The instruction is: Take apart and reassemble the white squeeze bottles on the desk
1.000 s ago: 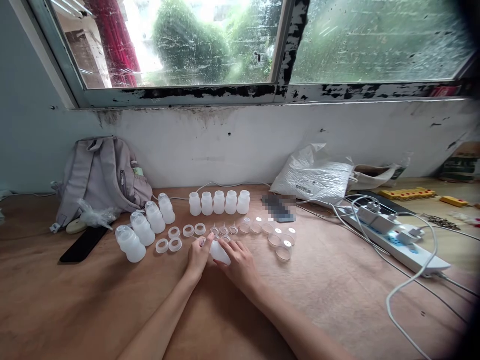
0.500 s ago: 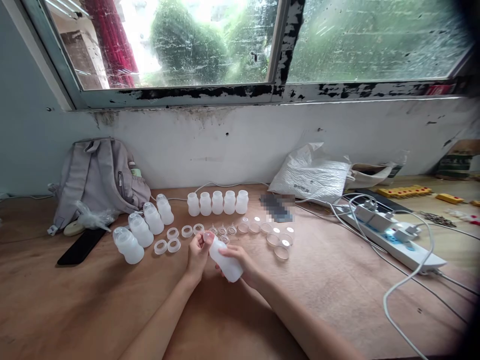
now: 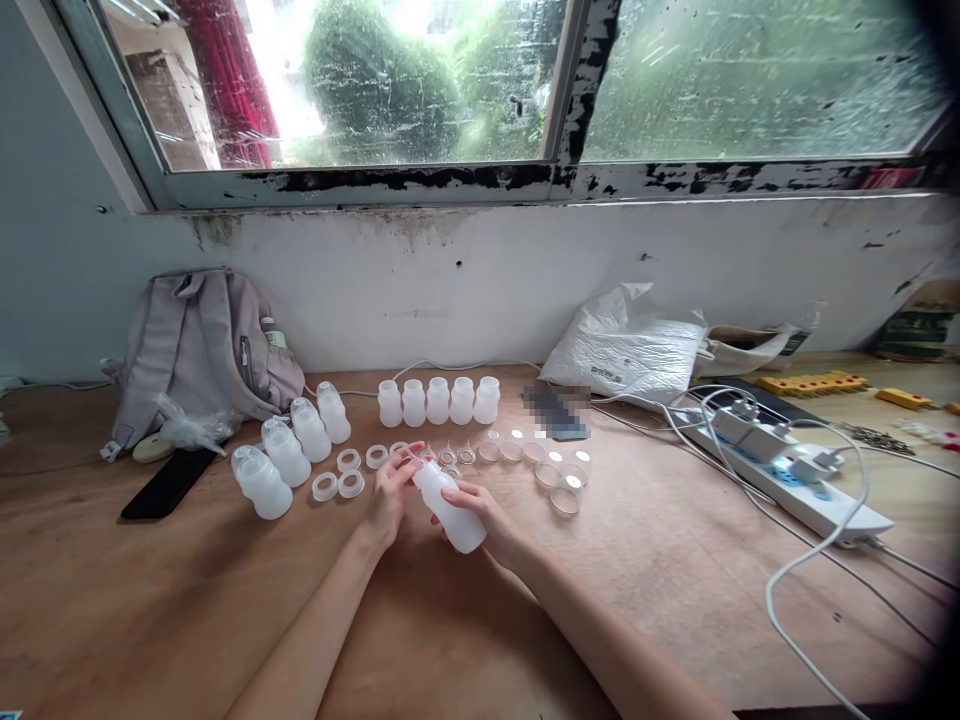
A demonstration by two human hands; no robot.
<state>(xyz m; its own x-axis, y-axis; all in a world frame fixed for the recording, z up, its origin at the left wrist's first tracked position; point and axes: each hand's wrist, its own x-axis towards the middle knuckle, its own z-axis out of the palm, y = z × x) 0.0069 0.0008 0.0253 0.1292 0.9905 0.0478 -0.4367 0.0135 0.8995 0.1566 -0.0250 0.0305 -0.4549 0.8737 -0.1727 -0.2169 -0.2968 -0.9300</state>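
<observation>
A frosted white baby bottle (image 3: 456, 515) lies tilted in my right hand (image 3: 480, 510), its mouth end pointing up and to the left. My right fingers wrap around its body. At that mouth end, my left hand (image 3: 391, 490) has its fingers closed; what they pinch is too small to make out. Just beyond the hands are several white collar rings (image 3: 351, 484), clear teats (image 3: 466, 454) and clear domed caps (image 3: 564, 500). Several open bottles (image 3: 438, 401) stand in a row behind them. To the left, several capped bottles (image 3: 285, 452) form a slanting line.
A grey backpack (image 3: 202, 340) leans on the wall at the left, near a black phone (image 3: 166, 488) and a crumpled plastic bag (image 3: 193, 422). At the right lie a silvery mailer bag (image 3: 622, 345) and a white power strip (image 3: 795, 480) with looping cables (image 3: 776, 575).
My left fingers have shifted slightly left, off the top of the bottle's mouth, exposing more of its neck. My right hand keeps its hold. The view has shifted slightly.
</observation>
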